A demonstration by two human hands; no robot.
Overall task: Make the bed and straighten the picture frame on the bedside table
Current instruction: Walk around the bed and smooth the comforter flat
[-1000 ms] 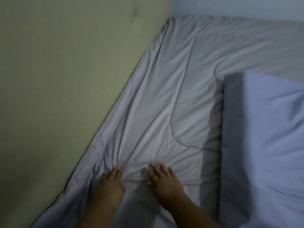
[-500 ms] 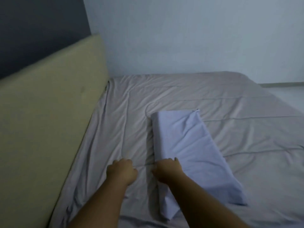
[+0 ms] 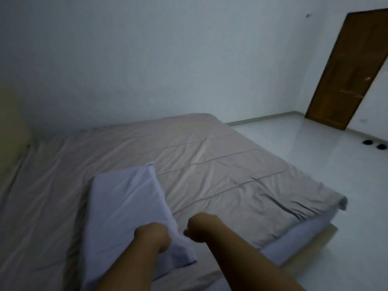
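Observation:
The bed (image 3: pixel 220 164) carries a grey, lightly creased sheet. A pale lavender pillow (image 3: pixel 126 206) lies lengthwise on its near left part. My left hand (image 3: pixel 152 236) sits on the pillow's near right edge with its fingers curled into the fabric, and creases run toward it. Just right of the pillow, my right hand (image 3: pixel 199 227) hovers over the sheet as a curled fist with nothing visible in it. No picture frame or bedside table is in view.
The beige headboard (image 3: pixel 10 127) stands at the far left against a pale wall. White tiled floor (image 3: pixel 315 154) lies right of the bed, with a brown wooden door (image 3: pixel 344 70) and two dark slippers (image 3: pixel 373 143) beyond it.
My view has swung right, away from the headboard toward the foot of the bed and the door. Both hands left the sheet by the headboard and moved to the pillow, fingers now curled.

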